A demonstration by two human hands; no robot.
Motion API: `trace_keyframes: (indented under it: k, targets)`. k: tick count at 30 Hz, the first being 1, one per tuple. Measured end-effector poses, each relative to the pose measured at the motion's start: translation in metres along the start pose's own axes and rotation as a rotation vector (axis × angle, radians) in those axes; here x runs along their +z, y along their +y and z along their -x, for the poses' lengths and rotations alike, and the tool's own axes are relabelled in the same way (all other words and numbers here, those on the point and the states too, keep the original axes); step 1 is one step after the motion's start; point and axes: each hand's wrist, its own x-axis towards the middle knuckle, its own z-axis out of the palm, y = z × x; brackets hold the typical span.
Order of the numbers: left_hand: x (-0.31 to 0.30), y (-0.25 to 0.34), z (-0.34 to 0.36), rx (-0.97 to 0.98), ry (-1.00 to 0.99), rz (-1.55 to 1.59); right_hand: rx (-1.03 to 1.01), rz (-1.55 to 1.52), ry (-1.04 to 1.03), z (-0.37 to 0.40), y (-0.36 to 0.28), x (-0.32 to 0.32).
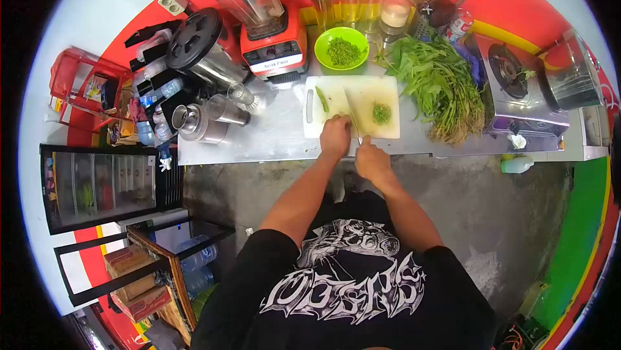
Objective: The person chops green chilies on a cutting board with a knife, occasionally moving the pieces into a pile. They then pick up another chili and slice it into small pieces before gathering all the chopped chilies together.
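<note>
1. The right hand (372,159) is closed round the handle of a knife (353,112), at the near edge of a white cutting board (390,90), with the blade pointing away from the person across the board
2. The left hand (336,134) is at the board's near edge, just left of the blade, its fingers bent (whether they pinch something small, I cannot tell)
3. A long green pod (322,99) lies on the left part of the board, beyond the left hand and apart from the blade
4. A small heap of chopped green pieces (381,114) sits on the board to the right of the knife
5. Just beyond the board, a lime-green bowl (319,47) holds more cut greens (343,52), also in small pieces
6. To the right of the board, a big leafy bunch (440,88) lies on the metal desk (262,145), its leaves spread towards the wall and its stem ends near the desk's front edge
7. A blender (274,49) with a red base stands left of the bowl, three pump bottles (350,4) stand behind the bowl, and a stove (511,75) is to the right of the leafy bunch
</note>
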Motion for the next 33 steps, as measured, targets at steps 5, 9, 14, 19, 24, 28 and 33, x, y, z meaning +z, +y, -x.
trace_keyframes:
  k: [5,9,14,19,24,28,33]
  targets:
    - [0.001,0.001,0.001,-0.036,0.005,0.015,-0.086,-0.079,0.122,-0.02,0.015,0.019]
    - [0.005,-0.002,0.001,-0.027,0.025,-0.009,-0.069,-0.075,0.091,-0.016,0.01,0.019]
    - [0.004,-0.001,0.002,-0.035,0.027,0.022,-0.083,-0.048,0.122,-0.021,0.009,0.016]
    - [0.003,0.001,0.002,-0.05,0.018,0.002,-0.024,-0.017,0.028,-0.003,-0.003,-0.013]
    - [0.001,0.003,0.004,-0.038,0.014,-0.01,-0.025,-0.03,0.05,-0.019,0.003,0.01]
    - [0.006,0.0,0.003,-0.064,0.024,-0.019,-0.116,-0.031,0.094,-0.017,0.008,0.004]
    - [0.008,-0.007,0.006,-0.032,0.071,0.007,-0.068,-0.087,0.065,-0.015,0.003,0.011]
